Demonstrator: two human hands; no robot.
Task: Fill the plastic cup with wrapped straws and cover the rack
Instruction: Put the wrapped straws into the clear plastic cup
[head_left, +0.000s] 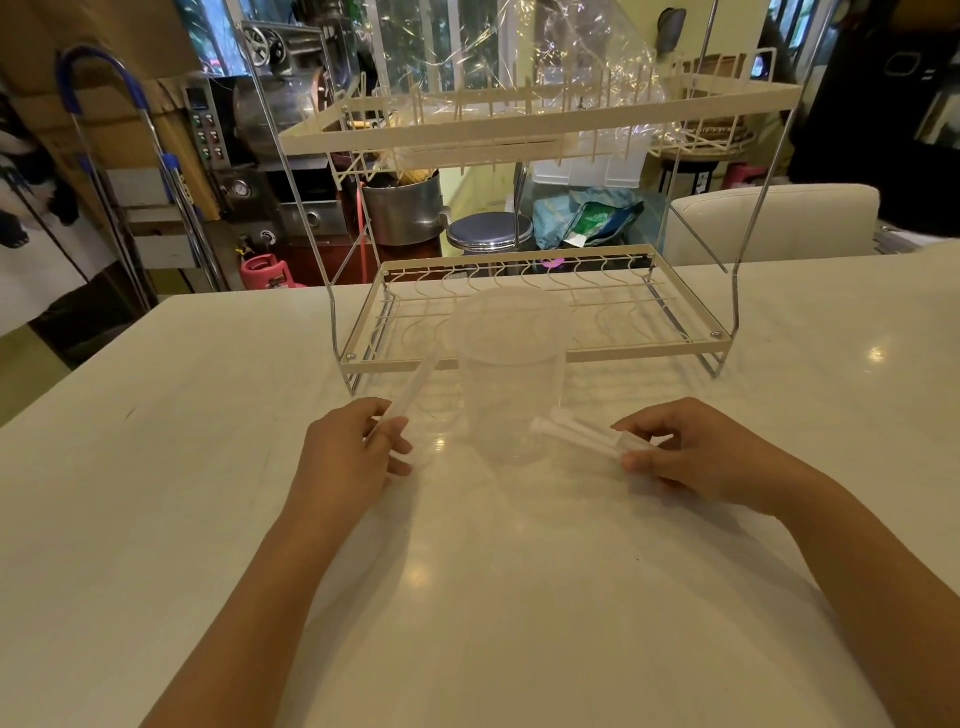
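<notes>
Two hands are at work over the table (208, 415), and I log each as loaded. My left hand (348, 452) has its fingers closed on one straw (413, 387), long axis running up and to the right, free end near the cup's rim. My right hand (696, 457) pinches a small bundle of straws (582, 434), lying nearly flat, long axis pointing left toward the cup's lower wall, tips just beside it. The cup (511, 374) stands upright and looks empty, directly in front of the rack (571, 356); clear film (519, 57) sits bunched on the upper tier. In my judgement, loading has barely begun. To do it well, I would tip each straw toward vertical, clear the rim before release, and avoid nudging the light cup.
</notes>
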